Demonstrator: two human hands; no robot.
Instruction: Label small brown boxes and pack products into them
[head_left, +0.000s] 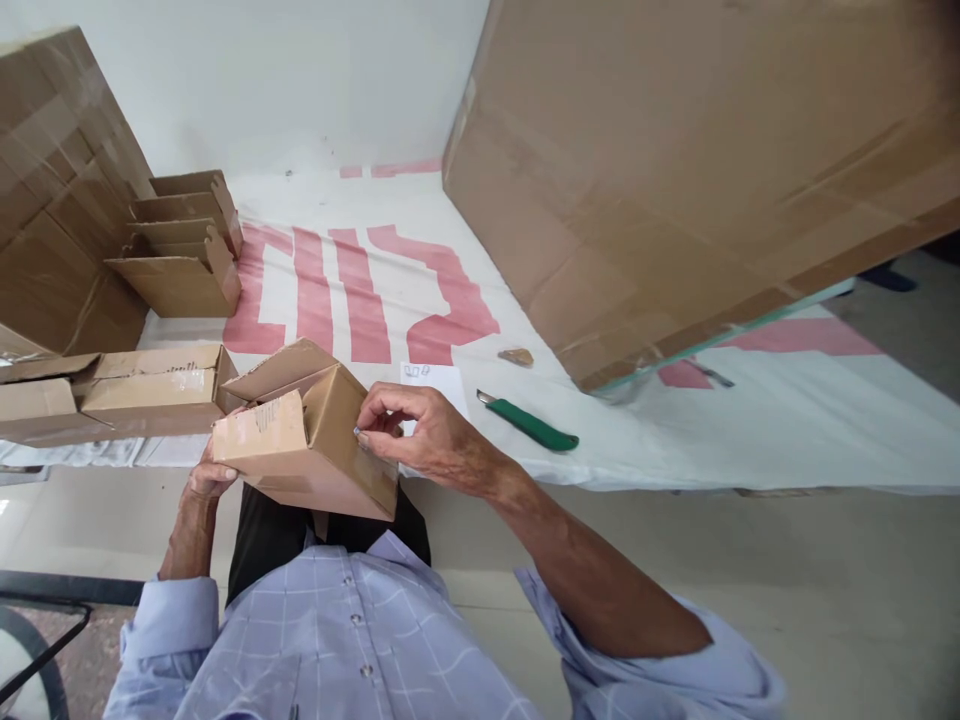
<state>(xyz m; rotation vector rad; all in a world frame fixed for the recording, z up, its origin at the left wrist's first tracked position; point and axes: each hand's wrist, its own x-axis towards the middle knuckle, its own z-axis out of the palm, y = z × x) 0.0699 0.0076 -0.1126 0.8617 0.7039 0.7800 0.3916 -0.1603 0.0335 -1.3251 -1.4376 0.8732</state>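
My left hand grips the left end of a small cardboard box, which is tilted above my lap at the table's edge. One flap of the box stands raised, and dark marks show on another flap. My right hand is at the box's right side, thumb and forefinger pinched against the cardboard. A tiny pale bit shows at the fingertips, too small to name. Just right of that hand, a green utility knife lies on the table with its blade tip showing. A white paper with small drawings is partly behind my right hand.
Cardboard boxes line the table's front left. Several open-topped cartons stand behind them, beside a large taped carton. A huge carton fills the right back. A white cloth with red lettering covers the table.
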